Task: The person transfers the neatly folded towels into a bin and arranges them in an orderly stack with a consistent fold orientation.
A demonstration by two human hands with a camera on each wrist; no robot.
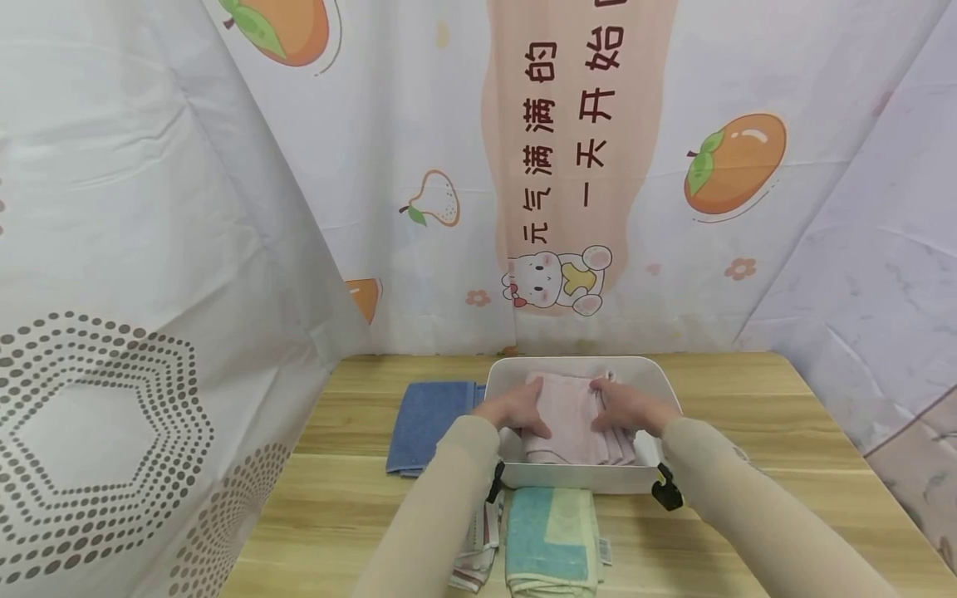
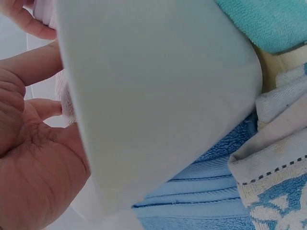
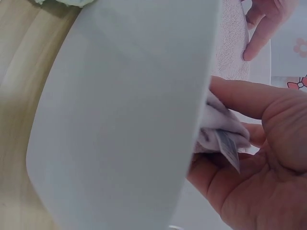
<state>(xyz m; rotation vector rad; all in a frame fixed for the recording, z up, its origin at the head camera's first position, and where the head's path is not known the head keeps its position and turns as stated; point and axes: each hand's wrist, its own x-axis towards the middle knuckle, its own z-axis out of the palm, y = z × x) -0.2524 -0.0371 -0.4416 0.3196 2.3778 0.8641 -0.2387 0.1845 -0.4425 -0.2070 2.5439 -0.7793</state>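
A folded pink towel [image 1: 570,418] lies inside a white plastic bin [image 1: 583,479] at the middle of a wooden table. My left hand [image 1: 523,411] holds the towel's left edge, thumb on top. My right hand [image 1: 620,407] holds its right edge. In the right wrist view the pink towel [image 3: 232,43] and its tag sit between my thumb and palm, behind the bin wall [image 3: 124,120]. The left wrist view shows my left hand [image 2: 53,91] with a bit of the towel between thumb and finger beside the bin wall [image 2: 158,96].
A blue towel [image 1: 429,423] lies flat left of the bin. A teal and cream folded towel [image 1: 549,540] sits in front of it, with a striped white cloth [image 1: 478,552] next to that. Printed curtains close in the table at the back and on both sides.
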